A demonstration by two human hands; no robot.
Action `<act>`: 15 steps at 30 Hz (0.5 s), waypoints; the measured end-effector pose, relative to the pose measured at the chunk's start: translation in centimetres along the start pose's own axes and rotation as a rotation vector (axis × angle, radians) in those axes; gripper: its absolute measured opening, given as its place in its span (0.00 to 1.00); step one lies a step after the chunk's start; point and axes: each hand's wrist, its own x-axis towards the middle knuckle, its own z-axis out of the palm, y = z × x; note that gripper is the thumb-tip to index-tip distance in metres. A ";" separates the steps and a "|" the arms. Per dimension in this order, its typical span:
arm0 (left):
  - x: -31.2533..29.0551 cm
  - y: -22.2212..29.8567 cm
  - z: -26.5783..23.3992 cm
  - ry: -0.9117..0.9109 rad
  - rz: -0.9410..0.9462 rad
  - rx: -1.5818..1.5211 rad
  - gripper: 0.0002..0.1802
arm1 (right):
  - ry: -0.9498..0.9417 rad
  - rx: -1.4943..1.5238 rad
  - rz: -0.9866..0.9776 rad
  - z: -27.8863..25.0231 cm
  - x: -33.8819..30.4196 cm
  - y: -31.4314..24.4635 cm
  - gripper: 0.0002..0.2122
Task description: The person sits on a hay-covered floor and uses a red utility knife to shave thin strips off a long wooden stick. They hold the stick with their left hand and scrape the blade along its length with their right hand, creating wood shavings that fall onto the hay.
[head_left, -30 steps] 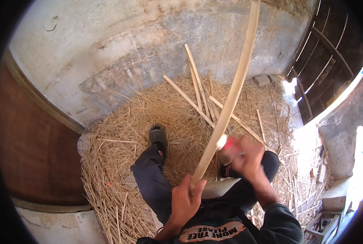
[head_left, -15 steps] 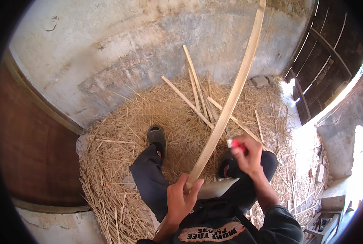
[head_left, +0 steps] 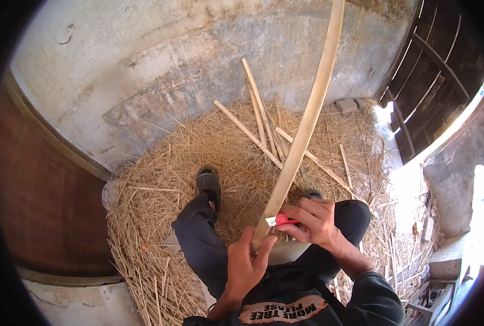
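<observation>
Gripping the bamboo strip (head_left: 306,125) near its lower end in my left hand (head_left: 245,265), long axis rising up-right from that grip, my right hand (head_left: 313,220) pinching a red-handled knife (head_left: 281,219) against the strip just above

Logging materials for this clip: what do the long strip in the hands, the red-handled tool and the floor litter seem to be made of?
The long strip looks like split bamboo or pale wood: smooth, tan, bending along its length. The red-handled tool seems to have a plastic grip and a pale, probably metal blade, too small to confirm. The floor litter looks like dry straw or shavings: thin yellow fibres.
</observation>
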 end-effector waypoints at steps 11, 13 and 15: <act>-0.7 -0.3 -0.1 -0.003 -0.057 0.040 0.17 | 0.015 -0.085 0.004 -0.9 0.6 0.8 0.20; -0.9 -0.4 -0.2 -0.014 -0.065 0.064 0.17 | 0.019 -0.109 0.006 -1.1 0.8 1.1 0.19; -0.8 -1.1 -0.4 -0.031 -0.058 0.087 0.17 | 0.017 -0.115 0.005 -1.2 0.9 1.0 0.18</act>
